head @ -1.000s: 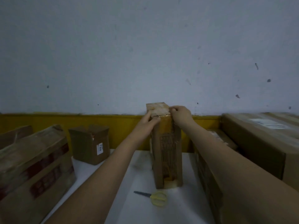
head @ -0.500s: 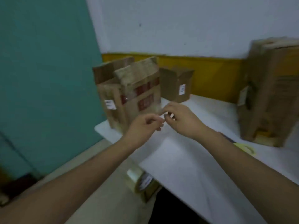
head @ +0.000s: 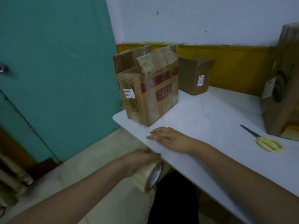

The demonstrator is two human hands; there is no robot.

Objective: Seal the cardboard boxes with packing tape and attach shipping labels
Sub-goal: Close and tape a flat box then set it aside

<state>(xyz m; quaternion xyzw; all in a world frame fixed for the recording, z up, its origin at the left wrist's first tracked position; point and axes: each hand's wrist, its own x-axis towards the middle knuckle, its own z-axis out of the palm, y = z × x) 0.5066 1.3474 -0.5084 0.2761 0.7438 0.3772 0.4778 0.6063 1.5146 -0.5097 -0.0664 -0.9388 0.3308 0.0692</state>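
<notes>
A teal door (head: pixel 53 65) filled the left side of the room, with pale floor tiles (head: pixel 90 156) below it and a white wall above a yellow band (head: pixel 234 65) running behind the white table (head: pixel 202 120). Low at the table's near edge, off the tabletop, the left hand (head: pixel 140 160) had its fingers curled over the top of a roll of clear packing tape (head: pixel 149 175), gripping it just beside the edge, the roll's open core turned toward the right. A little further in, the right hand (head: pixel 168 136) lay flat on the tabletop with fingers straight and loose, holding nothing, its fingertips (head: pixel 150 137) pointing left near the table's corner. Behind that hand stood an open cardboard box (head: pixel 150 94) at the left corner of the table, flaps raised, with red printed patches on its side, shiny tape across the upper part and a white label (head: pixel 129 93) on the face toward the door. To its right and further back, near the yellow band, sat a smaller brown box (head: pixel 194 75), its top flaps partly open and a small white sticker (head: pixel 201 80) on its side. Well apart from both hands, yellow-handled scissors (head: pixel 265 141) lay on the table, blades pointing back and left. At the far right edge stood a tall cardboard box (head: pixel 284 88), partly cut off from view, just behind the scissors
</notes>
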